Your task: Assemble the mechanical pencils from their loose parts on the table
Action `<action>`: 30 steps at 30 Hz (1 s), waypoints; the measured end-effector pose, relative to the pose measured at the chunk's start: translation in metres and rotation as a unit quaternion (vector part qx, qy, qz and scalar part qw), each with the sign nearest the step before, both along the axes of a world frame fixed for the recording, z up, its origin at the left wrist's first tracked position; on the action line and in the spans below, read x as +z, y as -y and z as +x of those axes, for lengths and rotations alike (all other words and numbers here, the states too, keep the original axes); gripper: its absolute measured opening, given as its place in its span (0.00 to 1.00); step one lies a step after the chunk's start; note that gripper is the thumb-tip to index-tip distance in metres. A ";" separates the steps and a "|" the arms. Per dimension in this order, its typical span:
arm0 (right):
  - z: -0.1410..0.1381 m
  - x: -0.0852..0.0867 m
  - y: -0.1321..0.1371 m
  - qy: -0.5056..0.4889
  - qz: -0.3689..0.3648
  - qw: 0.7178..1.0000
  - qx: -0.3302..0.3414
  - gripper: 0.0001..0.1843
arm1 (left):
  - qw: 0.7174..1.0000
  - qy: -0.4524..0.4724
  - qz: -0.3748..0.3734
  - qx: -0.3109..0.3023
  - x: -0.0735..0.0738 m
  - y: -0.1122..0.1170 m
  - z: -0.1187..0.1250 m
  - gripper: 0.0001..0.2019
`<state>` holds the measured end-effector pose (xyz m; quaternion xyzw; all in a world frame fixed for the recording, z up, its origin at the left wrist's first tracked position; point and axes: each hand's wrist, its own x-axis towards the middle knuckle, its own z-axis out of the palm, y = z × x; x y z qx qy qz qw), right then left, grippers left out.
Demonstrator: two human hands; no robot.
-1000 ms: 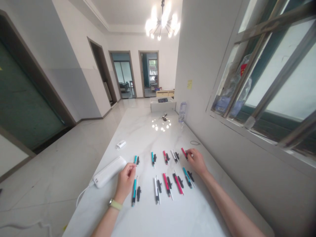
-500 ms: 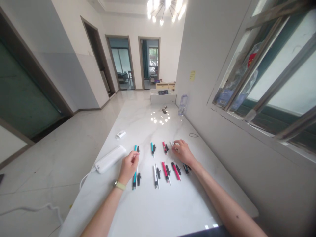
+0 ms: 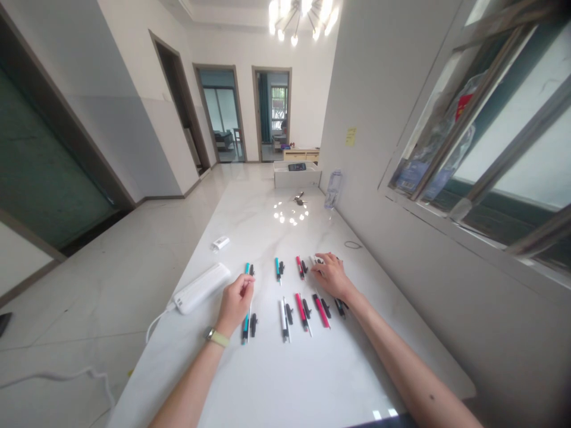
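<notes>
My left hand (image 3: pixel 236 299), with a watch on its wrist, is closed in a pinch between two blue pen barrels, the far one (image 3: pixel 247 268) and the near one (image 3: pixel 246 327); what its fingertips hold, if anything, is hidden. The fingers of my right hand (image 3: pixel 332 276) curl over a white pen (image 3: pixel 313 260), hiding much of it. To its left lies a red pen barrel (image 3: pixel 299 267) with a black cap (image 3: pixel 304 267). Nearer me are a white pen barrel (image 3: pixel 284 318), a red barrel (image 3: pixel 301 309) and a red-and-black one (image 3: pixel 321 311), with black caps and thin refills beside them.
A white power strip (image 3: pixel 203 288) and a small white charger (image 3: pixel 220 243) lie along the table's left side. Farther back are keys (image 3: pixel 299 199), a clear bottle (image 3: pixel 332 189) and a white box (image 3: pixel 297 178). A dark loop (image 3: pixel 353 244) rests near the right wall.
The view has shifted slightly, so everything sits a little farther right. My right fingers have moved slightly over the white pen; my left hand stays pinched in place.
</notes>
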<state>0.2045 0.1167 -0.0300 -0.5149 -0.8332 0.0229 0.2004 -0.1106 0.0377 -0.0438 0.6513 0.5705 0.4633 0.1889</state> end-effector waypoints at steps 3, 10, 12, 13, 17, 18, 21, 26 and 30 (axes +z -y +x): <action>0.016 0.003 -0.006 -0.021 0.004 0.997 -0.069 0.17 | 1.000 0.006 -0.003 0.005 -0.001 0.000 -0.001 0.08; 0.032 -0.004 -0.011 0.037 -0.029 0.990 -0.135 0.24 | 1.000 0.022 -0.013 -0.004 -0.006 -0.001 0.001 0.08; 0.030 -0.007 -0.011 0.048 -0.039 0.990 -0.131 0.24 | 1.000 0.023 -0.018 -0.006 -0.006 0.000 0.001 0.08; 0.029 -0.007 -0.011 0.053 -0.042 0.990 -0.127 0.24 | 1.000 0.023 -0.019 -0.005 -0.007 0.001 0.001 0.08; 0.027 -0.007 -0.012 0.069 -0.043 0.989 -0.120 0.25 | 1.000 0.022 -0.016 0.000 -0.007 0.001 0.000 0.09; 0.026 -0.008 -0.013 0.073 -0.044 0.989 -0.120 0.25 | 1.000 0.022 -0.016 0.000 -0.007 0.001 0.000 0.09; 0.026 -0.008 -0.014 0.075 -0.057 0.989 -0.118 0.25 | 1.000 0.023 -0.020 -0.005 -0.009 0.000 0.000 0.08; 0.026 -0.010 -0.014 0.052 -0.061 0.990 -0.120 0.26 | 0.999 0.030 -0.027 -0.013 -0.009 0.000 0.001 0.08; 0.023 -0.008 -0.012 0.024 -0.036 0.992 -0.119 0.27 | 0.999 0.036 -0.026 -0.013 -0.007 0.001 0.003 0.08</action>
